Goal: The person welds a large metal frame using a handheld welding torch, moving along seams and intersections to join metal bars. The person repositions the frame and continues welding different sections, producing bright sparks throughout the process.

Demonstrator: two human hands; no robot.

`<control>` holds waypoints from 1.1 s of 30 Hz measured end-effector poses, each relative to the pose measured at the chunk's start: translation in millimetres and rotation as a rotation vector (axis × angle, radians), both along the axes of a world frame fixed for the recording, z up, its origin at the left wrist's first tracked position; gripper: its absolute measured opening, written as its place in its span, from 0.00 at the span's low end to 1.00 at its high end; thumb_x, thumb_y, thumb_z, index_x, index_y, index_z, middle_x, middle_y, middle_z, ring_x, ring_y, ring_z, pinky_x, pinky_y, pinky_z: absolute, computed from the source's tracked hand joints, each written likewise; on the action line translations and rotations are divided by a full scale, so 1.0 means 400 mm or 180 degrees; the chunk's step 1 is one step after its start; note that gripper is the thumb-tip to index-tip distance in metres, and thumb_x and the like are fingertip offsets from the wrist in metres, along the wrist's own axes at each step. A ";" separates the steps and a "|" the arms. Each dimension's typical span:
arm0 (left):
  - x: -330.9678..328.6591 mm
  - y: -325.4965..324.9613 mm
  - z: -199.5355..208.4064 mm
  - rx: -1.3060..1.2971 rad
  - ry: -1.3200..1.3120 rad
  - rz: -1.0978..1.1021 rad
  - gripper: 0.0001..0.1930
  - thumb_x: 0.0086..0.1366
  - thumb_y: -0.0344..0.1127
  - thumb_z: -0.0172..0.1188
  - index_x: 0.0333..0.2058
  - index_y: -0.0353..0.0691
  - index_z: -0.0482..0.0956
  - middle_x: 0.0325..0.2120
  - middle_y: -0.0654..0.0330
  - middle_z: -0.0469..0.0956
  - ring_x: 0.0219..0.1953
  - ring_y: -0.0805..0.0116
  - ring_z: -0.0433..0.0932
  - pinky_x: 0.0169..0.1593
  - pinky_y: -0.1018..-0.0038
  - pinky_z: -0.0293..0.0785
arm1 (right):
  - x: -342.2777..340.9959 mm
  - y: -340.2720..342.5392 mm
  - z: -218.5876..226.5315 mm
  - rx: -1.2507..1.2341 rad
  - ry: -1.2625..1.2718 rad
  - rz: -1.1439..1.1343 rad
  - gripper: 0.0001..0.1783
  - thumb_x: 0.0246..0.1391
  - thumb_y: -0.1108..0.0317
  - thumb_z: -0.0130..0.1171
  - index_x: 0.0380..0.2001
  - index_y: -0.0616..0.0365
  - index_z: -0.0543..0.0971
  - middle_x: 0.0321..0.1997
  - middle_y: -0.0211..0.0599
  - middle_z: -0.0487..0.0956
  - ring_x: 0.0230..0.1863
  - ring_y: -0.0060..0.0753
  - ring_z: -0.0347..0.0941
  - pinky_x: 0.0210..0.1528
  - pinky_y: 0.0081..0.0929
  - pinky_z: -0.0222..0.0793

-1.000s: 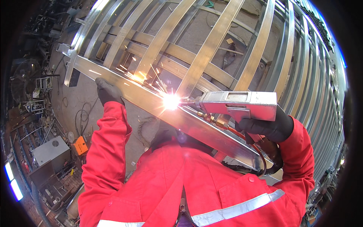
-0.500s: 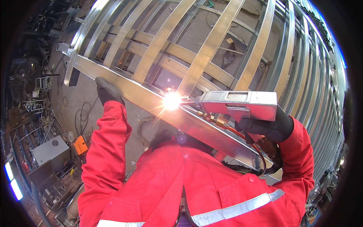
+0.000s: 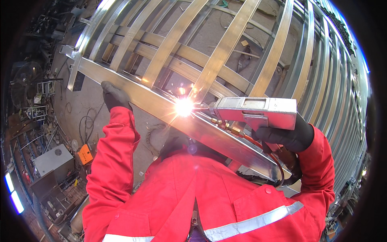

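Observation:
My right hand [image 3: 284, 135], in a black glove, is closed around the handle of a silver welding gun [image 3: 254, 111]. The gun points left, and its nozzle ends at a glaring white weld spot [image 3: 184, 107] with sparks flying off it. That glare hides the joint, which lies where a slat [image 3: 219, 56] meets the wide rectangular metal tube [image 3: 149, 101] of the frame's near edge. Farther left along this tube, my left hand [image 3: 115, 97], also black-gloved, grips its near side. Some of the left fingers are hidden.
The frame's several parallel slats [image 3: 278, 52] stretch away and to the right, over crossbars [image 3: 193, 56]. A hose [image 3: 276, 161] and brass fittings [image 3: 238, 131] hang below the gun. A grey metal box [image 3: 54, 163], an orange object [image 3: 85, 154] and cables [image 3: 86, 125] are on the floor left.
The weld spot and gun have shifted very slightly to the right. More sparks now fly above the spot. My left hand keeps its place on the tube.

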State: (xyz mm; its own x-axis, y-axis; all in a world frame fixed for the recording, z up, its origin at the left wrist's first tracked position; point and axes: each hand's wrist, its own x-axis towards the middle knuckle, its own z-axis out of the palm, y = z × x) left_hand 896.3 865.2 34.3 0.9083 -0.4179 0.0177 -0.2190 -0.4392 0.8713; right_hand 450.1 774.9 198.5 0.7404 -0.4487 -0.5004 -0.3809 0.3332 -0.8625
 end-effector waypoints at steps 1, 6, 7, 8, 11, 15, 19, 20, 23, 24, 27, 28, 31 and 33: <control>0.002 0.001 -0.002 -0.0005 -0.0005 -0.0002 0.21 0.73 0.48 0.32 0.27 0.37 0.56 0.22 0.58 0.57 0.26 0.62 0.58 0.33 0.61 0.60 | 0.000 0.001 0.003 0.0158 0.0050 -0.0063 0.25 0.57 0.69 0.67 0.57 0.63 0.75 0.46 0.36 0.81 0.43 0.26 0.74 0.46 0.29 0.72; 0.001 -0.001 0.002 0.0014 0.0048 0.0025 0.21 0.73 0.48 0.32 0.27 0.36 0.57 0.22 0.58 0.58 0.26 0.62 0.58 0.33 0.60 0.61 | 0.003 0.006 0.019 0.0524 0.0186 -0.0233 0.24 0.57 0.69 0.67 0.56 0.63 0.75 0.45 0.35 0.80 0.42 0.26 0.74 0.45 0.28 0.72; -0.019 -0.008 0.026 0.0029 0.0138 0.0127 0.22 0.73 0.49 0.33 0.26 0.36 0.57 0.22 0.57 0.58 0.26 0.61 0.58 0.34 0.60 0.61 | 0.004 0.006 0.019 0.0518 0.0195 -0.0231 0.24 0.57 0.69 0.67 0.56 0.63 0.75 0.45 0.35 0.80 0.42 0.26 0.74 0.45 0.28 0.72; -0.014 -0.007 0.017 0.0017 0.0051 0.0100 0.23 0.73 0.49 0.33 0.26 0.35 0.58 0.22 0.57 0.59 0.26 0.61 0.58 0.34 0.59 0.61 | 0.004 0.005 0.018 0.0480 0.0199 -0.0200 0.24 0.57 0.69 0.67 0.56 0.63 0.75 0.45 0.35 0.80 0.42 0.26 0.74 0.45 0.28 0.72; -0.006 -0.003 0.010 -0.0054 0.0074 0.0098 0.24 0.73 0.50 0.33 0.26 0.35 0.58 0.22 0.56 0.60 0.27 0.59 0.59 0.35 0.59 0.61 | 0.007 0.007 0.027 0.0445 0.0273 -0.0188 0.24 0.58 0.69 0.66 0.56 0.63 0.75 0.44 0.35 0.80 0.42 0.26 0.73 0.45 0.28 0.72; 0.004 -0.003 -0.001 -0.0140 0.0278 0.0159 0.25 0.73 0.51 0.33 0.26 0.34 0.59 0.23 0.54 0.61 0.27 0.58 0.59 0.36 0.58 0.62 | 0.006 0.009 0.029 0.0599 0.0312 -0.0261 0.23 0.58 0.69 0.65 0.56 0.63 0.75 0.44 0.36 0.80 0.41 0.26 0.74 0.45 0.28 0.73; 0.006 -0.003 -0.003 -0.0065 0.0118 0.0151 0.26 0.73 0.52 0.33 0.27 0.32 0.61 0.24 0.51 0.64 0.28 0.56 0.61 0.37 0.57 0.63 | 0.005 0.007 0.027 0.0494 0.0248 -0.0199 0.24 0.58 0.69 0.65 0.56 0.63 0.75 0.45 0.36 0.80 0.42 0.26 0.74 0.45 0.28 0.73; 0.002 -0.004 -0.002 -0.0088 0.0075 0.0156 0.26 0.73 0.52 0.33 0.27 0.32 0.61 0.24 0.51 0.64 0.28 0.56 0.61 0.38 0.57 0.63 | 0.004 0.007 0.026 0.0465 0.0235 -0.0188 0.24 0.58 0.69 0.65 0.56 0.63 0.75 0.45 0.36 0.80 0.42 0.26 0.74 0.45 0.28 0.73; -0.015 -0.012 0.011 -0.0231 0.0224 0.0163 0.27 0.73 0.52 0.32 0.28 0.30 0.62 0.26 0.47 0.67 0.30 0.53 0.62 0.39 0.56 0.64 | 0.004 0.011 0.025 0.0462 0.0231 -0.0221 0.24 0.58 0.69 0.65 0.56 0.63 0.75 0.45 0.36 0.80 0.42 0.26 0.74 0.45 0.28 0.73; -0.003 -0.007 0.007 -0.0107 0.0152 0.0125 0.27 0.73 0.52 0.32 0.29 0.30 0.62 0.26 0.47 0.67 0.30 0.52 0.62 0.40 0.56 0.64 | 0.008 0.012 0.026 0.0480 0.0227 -0.0243 0.24 0.58 0.69 0.65 0.56 0.64 0.75 0.45 0.36 0.80 0.42 0.27 0.74 0.45 0.28 0.73; 0.008 -0.001 -0.002 0.0018 0.0135 0.0092 0.28 0.74 0.52 0.31 0.29 0.30 0.62 0.27 0.46 0.67 0.30 0.52 0.62 0.40 0.55 0.63 | 0.008 0.012 0.027 0.0487 0.0213 -0.0249 0.24 0.58 0.70 0.65 0.56 0.64 0.75 0.44 0.36 0.80 0.41 0.26 0.74 0.44 0.28 0.73; 0.006 -0.001 0.000 0.0019 0.0165 0.0095 0.28 0.74 0.52 0.31 0.29 0.30 0.62 0.27 0.46 0.67 0.30 0.52 0.62 0.40 0.55 0.63 | 0.008 0.012 0.027 0.0484 0.0225 -0.0245 0.23 0.58 0.70 0.65 0.56 0.64 0.75 0.44 0.36 0.80 0.40 0.26 0.74 0.43 0.28 0.73; 0.016 0.000 -0.015 -0.0105 0.0027 0.0059 0.27 0.74 0.52 0.32 0.29 0.30 0.62 0.26 0.46 0.66 0.30 0.52 0.61 0.40 0.56 0.63 | 0.006 0.014 0.027 0.0471 0.0266 -0.0237 0.23 0.58 0.69 0.65 0.56 0.64 0.75 0.43 0.35 0.80 0.39 0.25 0.74 0.42 0.27 0.72; 0.008 0.000 -0.007 -0.0076 0.0093 0.0110 0.27 0.74 0.52 0.33 0.28 0.31 0.62 0.25 0.49 0.65 0.29 0.54 0.61 0.39 0.57 0.63 | 0.004 0.014 0.025 0.0457 0.0254 -0.0237 0.23 0.58 0.69 0.65 0.56 0.64 0.75 0.42 0.35 0.80 0.38 0.25 0.73 0.42 0.27 0.72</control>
State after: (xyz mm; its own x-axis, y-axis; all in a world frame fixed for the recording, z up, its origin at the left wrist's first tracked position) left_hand 899.5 865.1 31.6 0.9224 -0.3862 0.0005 -0.1785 -0.4252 0.8873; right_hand 451.8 780.7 208.6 0.6633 -0.4205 -0.6191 -0.4158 0.4807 -0.7720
